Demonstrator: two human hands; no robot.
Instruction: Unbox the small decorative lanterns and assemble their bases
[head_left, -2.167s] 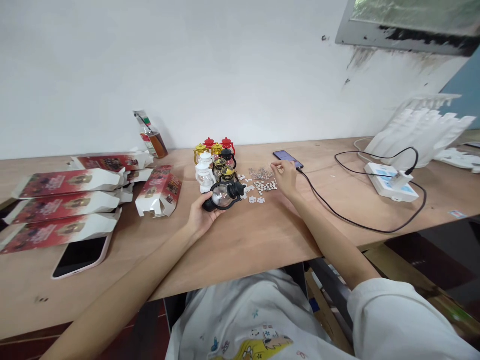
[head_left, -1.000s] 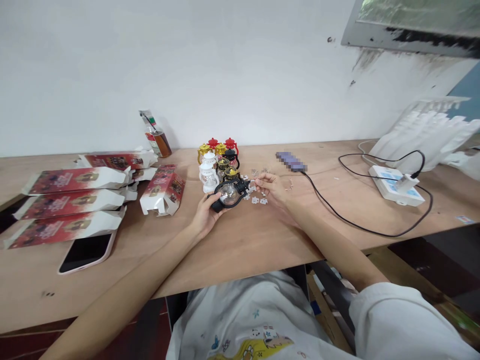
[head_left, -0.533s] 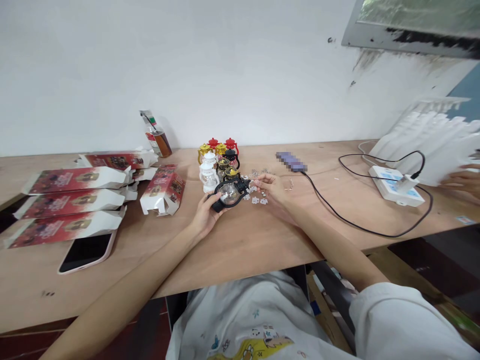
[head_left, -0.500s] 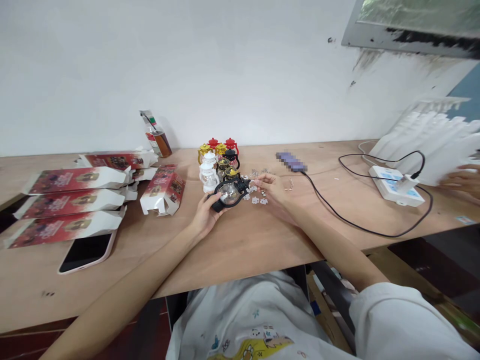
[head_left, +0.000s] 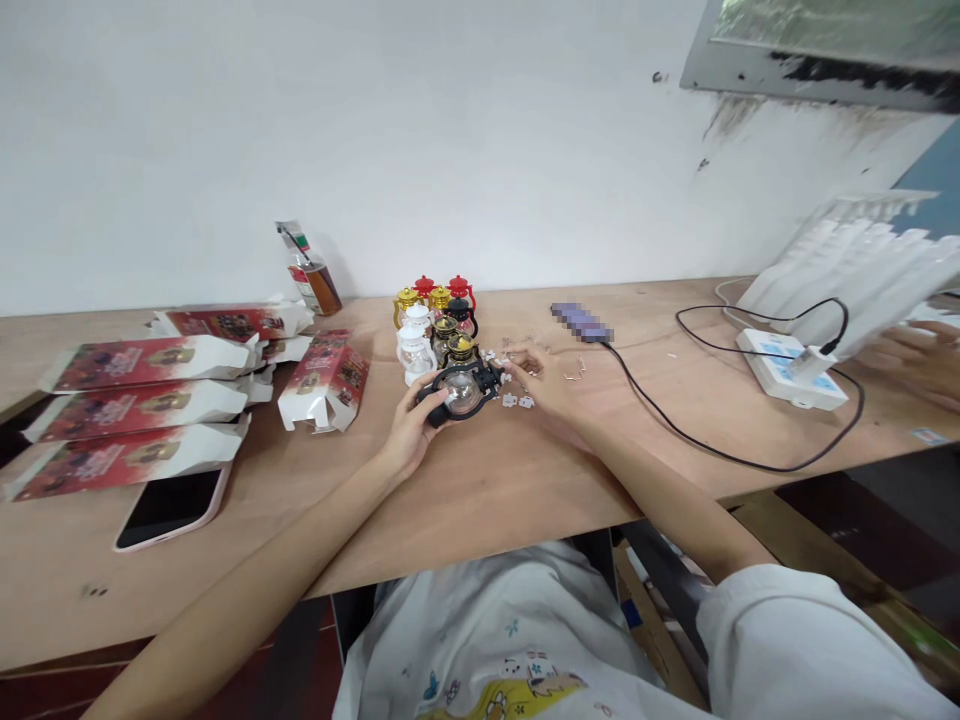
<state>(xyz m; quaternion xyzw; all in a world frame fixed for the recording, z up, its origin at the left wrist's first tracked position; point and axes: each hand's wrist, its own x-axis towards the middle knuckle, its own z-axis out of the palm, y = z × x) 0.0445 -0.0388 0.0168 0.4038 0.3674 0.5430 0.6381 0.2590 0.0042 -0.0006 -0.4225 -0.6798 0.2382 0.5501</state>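
My left hand [head_left: 411, 428] is wrapped around the base of a small black lantern [head_left: 465, 390] with a clear globe. The lantern lies tilted on its side, its top pointing right. At that top end, my right hand [head_left: 541, 378] has its fingers curled together; whatever they hold is too small to make out. Small white cut-out pieces [head_left: 517, 401] lie just below the right hand, with thin metal wire pieces [head_left: 575, 370] to its right. Behind the held lantern stand several more little lanterns, among them a white lantern [head_left: 415, 354], a gold lantern [head_left: 406, 303] and a red lantern [head_left: 460, 288].
Red printed boxes [head_left: 142, 405] are piled at the left, near a phone [head_left: 172, 508] and a bottle [head_left: 319, 285]. A cabled purple device [head_left: 582, 323] and a white power strip [head_left: 791, 368] lie right. Another person's hand [head_left: 919, 360] rests beside white stacked pieces [head_left: 862, 270].
My right hand's fingers have curled inward and shifted slightly at the lantern's top. My left hand keeps its hold on the lantern. The other person's hand at the right has moved a little.
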